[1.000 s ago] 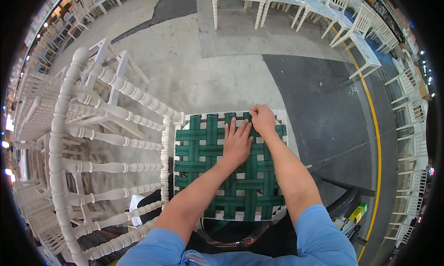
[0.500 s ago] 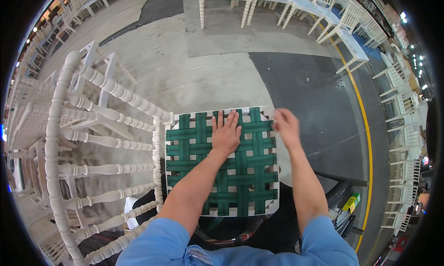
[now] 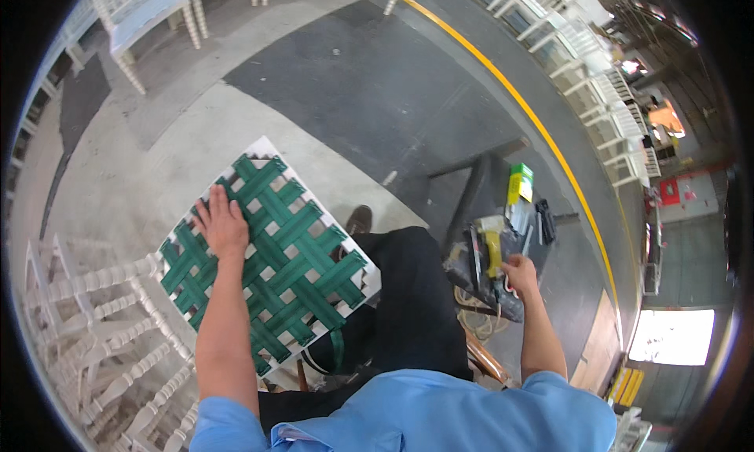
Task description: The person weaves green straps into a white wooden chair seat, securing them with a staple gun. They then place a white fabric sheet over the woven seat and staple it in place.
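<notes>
My left hand (image 3: 224, 228) lies flat, fingers stretched, on the woven green webbing (image 3: 287, 283) of a white chair seat. The straps cross over and under each other, with small gaps between them. One loose green strap end (image 3: 338, 350) hangs below the seat's near edge. Off to the right, my right hand (image 3: 521, 278) has its fingers curled at a dark stand beside a yellow tool (image 3: 492, 248), which looks like a staple gun. Whatever lies in those fingers is too small to make out.
The dark stand also bears a green and yellow box (image 3: 520, 183) and black and silver pieces (image 3: 543, 220). A pale coiled hose (image 3: 481, 320) hangs under it. The chair's turned white spindles (image 3: 118, 275) are at the left; rows of white chairs (image 3: 585, 67) stand beyond a yellow floor line (image 3: 510, 83).
My view has swung to the right. My right hand has moved from beside the seat's far right corner to the tools on the stand. My left hand stays flat on the webbing.
</notes>
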A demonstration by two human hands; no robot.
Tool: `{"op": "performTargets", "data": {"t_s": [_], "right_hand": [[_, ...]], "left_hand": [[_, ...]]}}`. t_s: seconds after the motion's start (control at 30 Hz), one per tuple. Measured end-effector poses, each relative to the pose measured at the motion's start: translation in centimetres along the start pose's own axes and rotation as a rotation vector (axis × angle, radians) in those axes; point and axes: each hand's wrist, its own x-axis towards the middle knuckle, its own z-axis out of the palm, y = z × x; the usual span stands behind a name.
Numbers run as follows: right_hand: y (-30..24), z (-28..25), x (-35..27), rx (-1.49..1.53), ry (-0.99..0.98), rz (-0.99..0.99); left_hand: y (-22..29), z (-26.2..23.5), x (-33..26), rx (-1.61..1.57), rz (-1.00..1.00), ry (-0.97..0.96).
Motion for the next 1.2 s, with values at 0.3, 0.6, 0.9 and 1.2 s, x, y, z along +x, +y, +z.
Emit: {"op": "performTargets", "data": {"t_s": [0.3, 0.6, 0.9, 1.2], "right_hand": [[-4.5, 3.8, 4.2, 0.152, -0.135, -0.090], [-14.0, -0.1, -0.2, 0.404, -0.306, -0.439], [-41.1, 3.6, -9.9, 0.611, -1.019, -0.468], [-56.9, 17.8, -17.7, 0.499, -1.029, -0.610]], "left_hand": [[-1.1, -0.1, -0.3, -0.141, -0.006, 0.080], [-1.6, -0.3, -0.5, -0.245, -0.045, -0.006], [-2.0, -0.3, -0.7, -0.319, -0.059, -0.006], [-2.2, -0.2, -0.5, -0.304, -0.056, 0.043]]}}
